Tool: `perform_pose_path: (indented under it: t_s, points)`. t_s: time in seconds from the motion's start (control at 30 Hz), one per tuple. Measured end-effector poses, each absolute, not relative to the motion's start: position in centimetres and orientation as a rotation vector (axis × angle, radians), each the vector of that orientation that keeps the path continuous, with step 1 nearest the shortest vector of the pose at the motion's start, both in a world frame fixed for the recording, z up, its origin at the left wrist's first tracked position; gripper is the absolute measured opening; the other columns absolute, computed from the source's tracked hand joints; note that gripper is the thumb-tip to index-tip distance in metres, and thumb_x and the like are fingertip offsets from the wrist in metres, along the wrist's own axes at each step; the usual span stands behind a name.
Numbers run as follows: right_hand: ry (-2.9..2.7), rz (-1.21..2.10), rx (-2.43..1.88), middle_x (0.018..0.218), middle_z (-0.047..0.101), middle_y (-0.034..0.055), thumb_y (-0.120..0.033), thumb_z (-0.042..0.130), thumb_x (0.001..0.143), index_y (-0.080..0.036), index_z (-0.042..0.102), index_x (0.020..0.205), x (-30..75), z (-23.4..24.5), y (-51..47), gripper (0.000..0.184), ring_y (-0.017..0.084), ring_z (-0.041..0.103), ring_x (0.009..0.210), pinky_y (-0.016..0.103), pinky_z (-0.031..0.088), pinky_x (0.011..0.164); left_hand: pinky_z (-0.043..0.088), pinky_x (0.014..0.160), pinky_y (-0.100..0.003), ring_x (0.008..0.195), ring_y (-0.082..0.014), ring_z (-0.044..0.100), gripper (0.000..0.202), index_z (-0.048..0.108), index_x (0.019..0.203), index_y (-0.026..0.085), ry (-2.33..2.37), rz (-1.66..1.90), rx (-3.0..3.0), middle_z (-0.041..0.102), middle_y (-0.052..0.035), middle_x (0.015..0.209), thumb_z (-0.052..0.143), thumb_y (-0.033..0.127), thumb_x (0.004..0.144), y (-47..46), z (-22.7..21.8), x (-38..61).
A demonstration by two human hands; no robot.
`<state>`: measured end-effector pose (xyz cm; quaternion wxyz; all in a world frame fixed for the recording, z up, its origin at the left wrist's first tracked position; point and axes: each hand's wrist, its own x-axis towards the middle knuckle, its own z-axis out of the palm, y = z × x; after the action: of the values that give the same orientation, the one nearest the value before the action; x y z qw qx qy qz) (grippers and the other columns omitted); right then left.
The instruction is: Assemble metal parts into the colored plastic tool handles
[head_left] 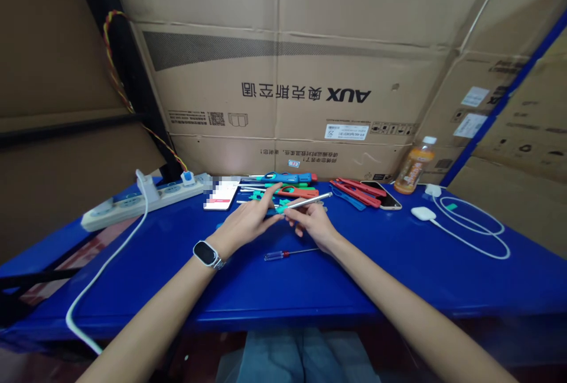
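Observation:
A long-nosed lighter [305, 201] with a silver metal barrel and a teal body is held slanting upward to the right, above the blue table. My left hand [252, 218] grips its teal end, largely covering it, and wears a watch at the wrist. Under the barrel, the fingers of my right hand [312, 223] are curled against the lighter near where teal meets metal. Nearer to me lies a screwdriver [275, 256] with a clear purple handle, its shaft pointing right beneath my right hand. Behind the hands are a blue lighter [287, 178] and an orange lighter [299, 192].
Red plastic pieces [361, 191] and a blue piece [349, 199] lie to the right by a phone [390, 199]. Farther right are an orange drink bottle [414, 167] and a white charger [423, 213]. On the left are another phone [224, 197] and a power strip [170, 194].

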<state>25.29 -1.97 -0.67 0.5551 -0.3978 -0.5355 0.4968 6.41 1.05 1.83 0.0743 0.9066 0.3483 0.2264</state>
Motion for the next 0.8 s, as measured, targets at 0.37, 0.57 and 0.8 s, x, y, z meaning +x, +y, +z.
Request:
perform_pose_path:
  t_s: [0.37, 0.57, 0.8]
  points:
    - [-1.459, 1.249, -0.839, 0.061, 0.059, -0.0048, -0.045, 0.08, 0.07, -0.019, 0.058, 0.079, 25.8, -1.5, -1.6, 0.036, 0.007, 0.047, 0.046, 0.019, 0.039, 0.039, 0.051, 0.074, -0.033, 0.089, -0.028, 0.071, 0.062, 0.032, 0.146, 0.025, 0.921, 0.67, 2.538, 0.073, -0.0066, 0.096, 0.058, 0.036, 0.09, 0.9, 1.7, 6.4]
    - [-1.553, 1.243, -0.805, 0.065, 0.061, -0.0044, -0.047, 0.077, 0.074, -0.019, 0.056, 0.083, 26.3, -1.5, -1.4, 0.036, 0.007, 0.052, 0.042, 0.021, 0.043, 0.04, 0.05, 0.081, -0.035, 0.094, -0.0276, 0.071, 0.052, 0.042, 0.135, 0.028, 0.863, 0.699, 2.446, 0.074, -0.0043, 0.096, 0.061, 0.032, 0.087, 0.8, 1.6, 6.9]
    - [-1.542, 1.105, -0.852, 0.063, 0.054, -0.0061, -0.049, 0.075, 0.074, -0.018, 0.06, 0.096, 26.2, -0.7, -1.4, 0.041, 0.007, 0.048, 0.043, 0.02, 0.041, 0.037, 0.051, 0.076, -0.03, 0.087, -0.0211, 0.069, 0.036, 0.055, 0.122, 0.022, 0.708, 0.957, 2.311, 0.07, -0.0058, 0.099, 0.06, 0.037, 0.089, 0.9, 1.9, 7.5]
